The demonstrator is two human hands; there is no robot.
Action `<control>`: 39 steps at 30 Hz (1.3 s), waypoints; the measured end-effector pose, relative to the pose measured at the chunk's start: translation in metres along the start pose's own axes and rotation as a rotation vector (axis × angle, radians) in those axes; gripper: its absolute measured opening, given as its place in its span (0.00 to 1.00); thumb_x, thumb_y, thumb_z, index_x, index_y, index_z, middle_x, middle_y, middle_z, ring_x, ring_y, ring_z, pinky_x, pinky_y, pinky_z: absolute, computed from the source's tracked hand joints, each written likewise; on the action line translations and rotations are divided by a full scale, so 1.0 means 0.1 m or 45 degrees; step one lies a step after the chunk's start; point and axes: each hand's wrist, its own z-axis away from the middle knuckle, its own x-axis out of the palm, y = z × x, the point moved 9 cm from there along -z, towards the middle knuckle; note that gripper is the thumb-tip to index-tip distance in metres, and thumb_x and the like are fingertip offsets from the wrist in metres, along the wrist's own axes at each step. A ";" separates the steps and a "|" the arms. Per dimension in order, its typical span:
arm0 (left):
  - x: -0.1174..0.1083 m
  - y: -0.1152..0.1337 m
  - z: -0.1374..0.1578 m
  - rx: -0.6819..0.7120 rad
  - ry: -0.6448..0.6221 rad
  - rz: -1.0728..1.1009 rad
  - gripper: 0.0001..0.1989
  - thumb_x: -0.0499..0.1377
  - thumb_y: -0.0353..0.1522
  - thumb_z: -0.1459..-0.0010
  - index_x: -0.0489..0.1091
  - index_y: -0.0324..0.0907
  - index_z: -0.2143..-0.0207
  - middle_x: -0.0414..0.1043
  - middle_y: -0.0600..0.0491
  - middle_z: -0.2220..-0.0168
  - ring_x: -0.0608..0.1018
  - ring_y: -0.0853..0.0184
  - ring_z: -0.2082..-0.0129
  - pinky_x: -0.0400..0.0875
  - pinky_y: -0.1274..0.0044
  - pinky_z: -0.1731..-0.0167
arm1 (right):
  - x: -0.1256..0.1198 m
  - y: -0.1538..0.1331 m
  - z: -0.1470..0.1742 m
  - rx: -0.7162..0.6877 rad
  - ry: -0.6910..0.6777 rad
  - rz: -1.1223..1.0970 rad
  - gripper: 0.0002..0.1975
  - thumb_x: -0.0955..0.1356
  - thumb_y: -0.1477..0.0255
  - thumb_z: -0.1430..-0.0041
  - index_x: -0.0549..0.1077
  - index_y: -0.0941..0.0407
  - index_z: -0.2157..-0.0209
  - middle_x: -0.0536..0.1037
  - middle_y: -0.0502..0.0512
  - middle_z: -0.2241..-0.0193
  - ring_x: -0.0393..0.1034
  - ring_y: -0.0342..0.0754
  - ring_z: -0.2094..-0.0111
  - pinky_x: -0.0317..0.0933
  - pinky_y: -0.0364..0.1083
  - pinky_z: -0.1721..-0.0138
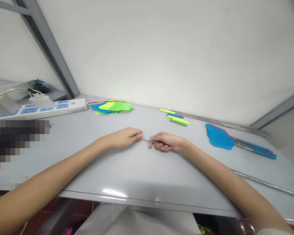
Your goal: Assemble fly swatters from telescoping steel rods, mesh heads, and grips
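My left hand (126, 137) is closed, its fingertips pinching the end of a thin metal rod (147, 139). My right hand (167, 141) has its fingers curled round the same rod a little to the right. Below my right forearm a metal length (266, 183) comes out in line with it; the arm hides whether both are one piece. Beyond my right hand lie several short yellow, blue and green tubes (178, 122). To the right, blue fly swatters (220, 137) with metal shafts and blue grips lie in a stack.
A bundle of metal rods (225, 123) lies along the wall. Blue, yellow and green swatter heads (115, 106) are piled at the back left, beside a white power strip (44, 109) with plugged-in adapters. The grey table's (127, 176) front edge runs before me. A blurred patch covers the left side.
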 end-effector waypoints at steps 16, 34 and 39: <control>0.01 -0.02 -0.03 0.008 0.044 0.025 0.15 0.41 0.38 0.46 0.60 0.40 0.75 0.57 0.57 0.80 0.61 0.73 0.79 0.53 0.82 0.79 | -0.02 0.02 -0.01 0.006 0.017 -0.017 0.15 0.59 0.64 0.47 0.66 0.62 0.69 0.50 0.43 0.86 0.41 0.33 0.88 0.37 0.34 0.91; 0.01 0.00 -0.03 0.014 0.041 -0.038 0.14 0.40 0.37 0.45 0.60 0.41 0.75 0.59 0.58 0.80 0.62 0.74 0.80 0.53 0.82 0.79 | -0.01 0.01 0.00 0.005 0.012 -0.023 0.15 0.59 0.64 0.47 0.66 0.62 0.70 0.50 0.43 0.85 0.42 0.32 0.88 0.37 0.34 0.91; 0.01 0.01 -0.02 0.014 0.035 -0.021 0.16 0.39 0.38 0.44 0.60 0.40 0.75 0.59 0.57 0.79 0.62 0.74 0.79 0.54 0.82 0.78 | -0.01 0.00 0.00 -0.013 -0.002 -0.005 0.15 0.59 0.63 0.47 0.66 0.62 0.70 0.49 0.43 0.85 0.41 0.32 0.88 0.37 0.34 0.90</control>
